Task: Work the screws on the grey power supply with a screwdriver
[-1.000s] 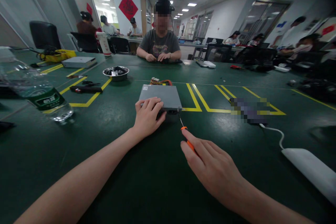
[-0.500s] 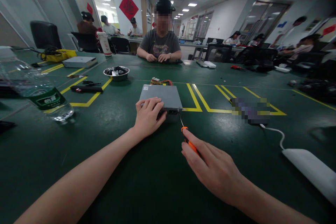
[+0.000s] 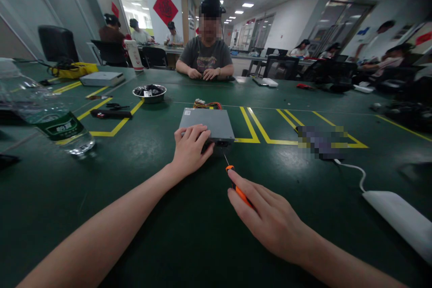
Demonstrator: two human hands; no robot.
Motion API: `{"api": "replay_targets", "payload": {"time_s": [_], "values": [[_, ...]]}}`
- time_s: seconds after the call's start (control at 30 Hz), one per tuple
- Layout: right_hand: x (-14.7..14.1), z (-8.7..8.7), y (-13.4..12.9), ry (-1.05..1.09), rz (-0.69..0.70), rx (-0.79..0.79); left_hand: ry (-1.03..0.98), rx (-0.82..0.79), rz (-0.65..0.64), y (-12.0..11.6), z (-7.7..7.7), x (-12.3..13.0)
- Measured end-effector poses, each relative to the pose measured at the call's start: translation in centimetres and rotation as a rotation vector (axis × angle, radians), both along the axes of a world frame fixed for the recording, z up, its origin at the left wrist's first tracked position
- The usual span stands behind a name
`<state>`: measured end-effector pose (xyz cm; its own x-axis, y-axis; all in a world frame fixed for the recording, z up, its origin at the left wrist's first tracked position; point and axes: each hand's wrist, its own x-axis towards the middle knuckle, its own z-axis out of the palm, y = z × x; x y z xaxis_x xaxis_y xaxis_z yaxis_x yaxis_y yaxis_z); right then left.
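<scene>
A flat grey metal computer power supply [image 3: 216,121] lies on the green table, its socket side facing me and coloured wires [image 3: 209,105] bunched at its far end. My left hand [image 3: 192,146] is closed over its near left corner, fingers on the top and thumb at the front face. Between the fingers of my right hand [image 3: 266,211] is a screwdriver [image 3: 240,193] with an orange and black handle. Its thin shaft points up and left toward the lower front edge of the power supply, with the tip just short of the socket area.
A water bottle [image 3: 57,119] stands at the left, with a metal bowl [image 3: 149,93] of dark parts beyond. On the right, a blurred-out device [image 3: 322,142] is cabled to a white power bank [image 3: 398,216]. Across the table sits a person [image 3: 205,54].
My right hand and the screwdriver have shifted left and slightly down, so the tip has left the front right corner of the power supply. My left hand and the power supply stay put.
</scene>
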<state>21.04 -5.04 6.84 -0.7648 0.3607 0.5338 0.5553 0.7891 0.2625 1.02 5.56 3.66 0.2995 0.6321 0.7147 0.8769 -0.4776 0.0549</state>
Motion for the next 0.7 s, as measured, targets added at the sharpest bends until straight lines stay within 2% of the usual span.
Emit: {"api": "replay_targets", "payload": {"time_s": [0.3,0.7], "values": [[0.3,0.28,0.17,0.101,-0.026,0.071,-0.005,-0.007,-0.009,-0.03,0.07,-0.01],[0.45,0.22,0.36,0.074,-0.072,0.09,-0.019,-0.018,-0.013,-0.09,0.14,-0.03]]}}
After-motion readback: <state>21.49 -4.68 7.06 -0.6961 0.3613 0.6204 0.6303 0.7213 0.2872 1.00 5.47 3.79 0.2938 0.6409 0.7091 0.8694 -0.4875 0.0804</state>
